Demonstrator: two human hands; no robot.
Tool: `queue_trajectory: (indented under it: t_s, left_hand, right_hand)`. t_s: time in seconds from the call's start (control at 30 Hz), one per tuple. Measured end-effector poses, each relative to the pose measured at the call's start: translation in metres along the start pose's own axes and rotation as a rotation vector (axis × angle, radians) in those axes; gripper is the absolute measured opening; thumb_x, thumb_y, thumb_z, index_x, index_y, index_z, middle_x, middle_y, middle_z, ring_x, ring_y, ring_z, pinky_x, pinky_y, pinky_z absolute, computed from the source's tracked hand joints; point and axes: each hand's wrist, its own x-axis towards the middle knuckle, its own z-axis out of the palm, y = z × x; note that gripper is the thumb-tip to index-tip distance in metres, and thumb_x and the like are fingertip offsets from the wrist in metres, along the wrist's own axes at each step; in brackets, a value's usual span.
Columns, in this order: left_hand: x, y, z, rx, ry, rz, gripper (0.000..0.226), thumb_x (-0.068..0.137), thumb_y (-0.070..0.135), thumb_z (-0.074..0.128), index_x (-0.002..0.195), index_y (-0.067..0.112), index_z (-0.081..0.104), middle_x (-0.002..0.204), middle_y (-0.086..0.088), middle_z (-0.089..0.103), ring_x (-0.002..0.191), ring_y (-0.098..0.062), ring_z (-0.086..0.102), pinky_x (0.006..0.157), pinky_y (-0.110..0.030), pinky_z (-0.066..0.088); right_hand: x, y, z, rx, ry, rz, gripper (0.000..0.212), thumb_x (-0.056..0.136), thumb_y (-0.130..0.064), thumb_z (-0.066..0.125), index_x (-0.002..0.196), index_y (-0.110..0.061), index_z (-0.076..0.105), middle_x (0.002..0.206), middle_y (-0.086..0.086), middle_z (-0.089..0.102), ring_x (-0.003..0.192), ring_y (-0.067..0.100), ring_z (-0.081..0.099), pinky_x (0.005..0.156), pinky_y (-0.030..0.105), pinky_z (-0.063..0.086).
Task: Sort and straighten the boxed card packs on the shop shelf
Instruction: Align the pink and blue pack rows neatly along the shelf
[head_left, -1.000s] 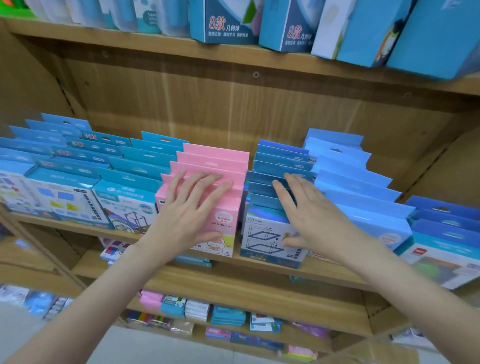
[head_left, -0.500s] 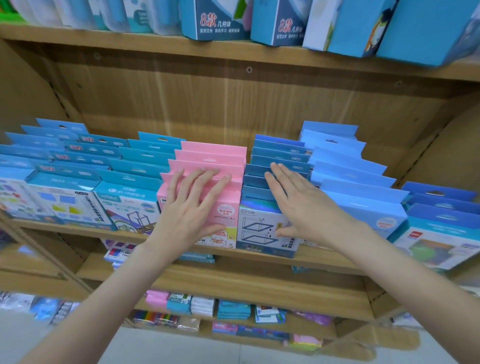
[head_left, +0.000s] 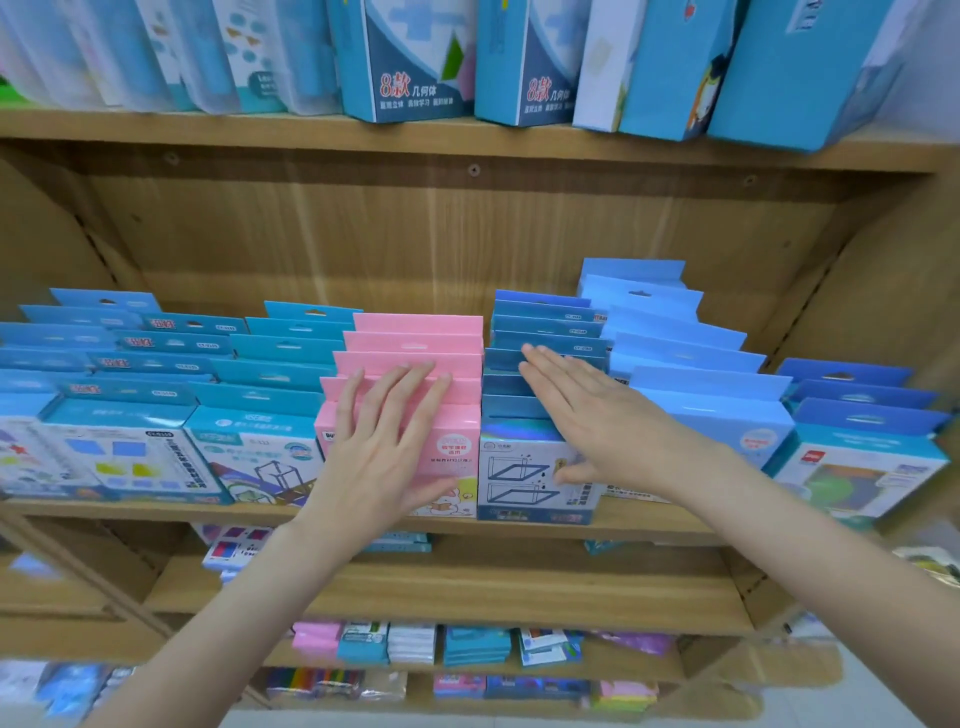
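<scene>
Pressing the rows back evenly is the step in hand, judging by where both hands lie. The left hand (head_left: 387, 441) rests flat on the pink card packs (head_left: 415, 353), fingers straight and spread over the hanger tabs, thumb low on the printed face of the front box; its grip is wide and holds nothing. The right hand (head_left: 587, 410) lies flat on the neighbouring row of dark blue card packs (head_left: 545, 332), fingers together over the tabs, thumb against the face of the front box (head_left: 524, 478) with the frame drawing; that grip is wide as well, pinching nothing.

Both rows stand on the middle wooden shelf (head_left: 649, 525), side by side and touching or nearly so, between the teal packs (head_left: 291, 353) on the left and the pale blue packs (head_left: 685, 353) on the right.

To do it well, push with the flat of the palm rather than the fingertips, so the thin tabs do not bend. Both rows should be kept moving together, or the boxes may fan sideways into each other. The front faces look roughly level with the shelf's front edge; aim to keep them there. The pale blue row leans outward and probably wants the same treatment.
</scene>
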Motion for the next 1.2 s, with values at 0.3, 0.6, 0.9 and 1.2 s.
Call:
queue_trajectory:
  t_s: [0.3, 0.6, 0.9, 1.2]
  left_hand:
    - [0.014, -0.001, -0.016, -0.066, -0.049, 0.01, 0.092, 0.077, 0.068, 0.045, 0.137, 0.0, 0.035, 0.141, -0.015, 0.039, 0.131, -0.028, 0.032, 0.113, -0.05, 0.008]
    - [0.058, 0.017, -0.011, 0.006, -0.146, 0.162, 0.088, 0.081, 0.073, 0.024, 0.123, 0.003, 0.056, 0.125, -0.009, 0.059, 0.129, -0.027, 0.041, 0.108, -0.056, 0.012]
    - [0.05, 0.019, 0.003, -0.01, -0.088, 0.153, 0.074, 0.081, 0.065, 0.036, 0.122, 0.008, 0.057, 0.127, -0.007, 0.057, 0.122, -0.026, 0.049, 0.104, -0.055, 0.021]
    - [0.042, 0.015, 0.0, -0.042, -0.102, 0.16, 0.072, 0.087, 0.062, 0.035, 0.131, 0.006, 0.049, 0.138, -0.007, 0.046, 0.129, -0.021, 0.041, 0.108, -0.053, 0.019]
  right_hand:
    - [-0.013, 0.008, -0.024, 0.536, -0.007, 0.205, 0.102, 0.074, -0.063, 0.053, 0.148, -0.02, -0.004, 0.155, -0.009, -0.01, 0.133, -0.005, -0.013, 0.104, 0.012, -0.009]
    - [0.037, 0.035, -0.015, 0.338, -0.19, 0.403, 0.074, 0.094, -0.055, 0.015, 0.146, -0.005, 0.003, 0.156, 0.014, -0.003, 0.144, 0.021, -0.006, 0.116, 0.035, -0.002]
    - [0.044, 0.025, -0.014, 0.205, -0.266, 0.353, 0.075, 0.093, -0.057, 0.007, 0.146, -0.005, -0.005, 0.155, 0.015, -0.01, 0.143, 0.022, -0.011, 0.114, 0.036, -0.009]
    - [0.046, 0.037, -0.019, 0.335, -0.198, 0.33, 0.069, 0.096, -0.05, 0.009, 0.146, -0.004, 0.001, 0.156, 0.012, -0.007, 0.143, 0.018, -0.008, 0.116, 0.033, -0.005]
